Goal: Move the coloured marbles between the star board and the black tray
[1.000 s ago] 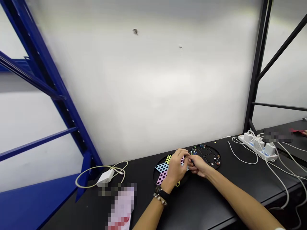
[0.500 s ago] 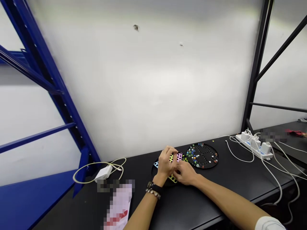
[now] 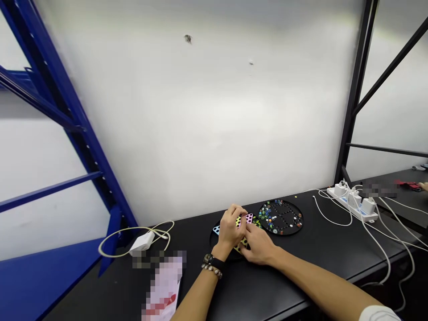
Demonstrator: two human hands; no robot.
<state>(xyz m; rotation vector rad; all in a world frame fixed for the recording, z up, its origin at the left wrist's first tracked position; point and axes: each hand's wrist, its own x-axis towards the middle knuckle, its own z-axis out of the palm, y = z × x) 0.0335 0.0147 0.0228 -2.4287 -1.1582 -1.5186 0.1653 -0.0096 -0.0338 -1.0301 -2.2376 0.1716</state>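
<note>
Left hand and right hand are lying close together over a round black board on a black surface. Fingers of both hands are curling inward, and their tips are overlapping in this view; whether they are pinching anything cannot be told, since the fingers are hiding whatever may lie between them. Pastel, hole-dotted panels are showing around the hands: a blue panel at left, a pink panel at the far side and a yellow panel below the fingers. Small green and yellow pieces are sitting at the board's right side. Just to the right, a second round black tray is lying flat, with marbles clustering mostly at its left and others resting singly elsewhere. On the left wrist, a dark band is resting beside a beaded bracelet; a white sleeve is covering part of the right arm. Farther right, a white power strip is carrying several plugs, with white cables trailing from it. Left of the board, a white adapter is lying by a looped cable, and a blurred pink packet is lying nearer the viewer. Blue uprights and black uprights are flanking a pale wall.
</note>
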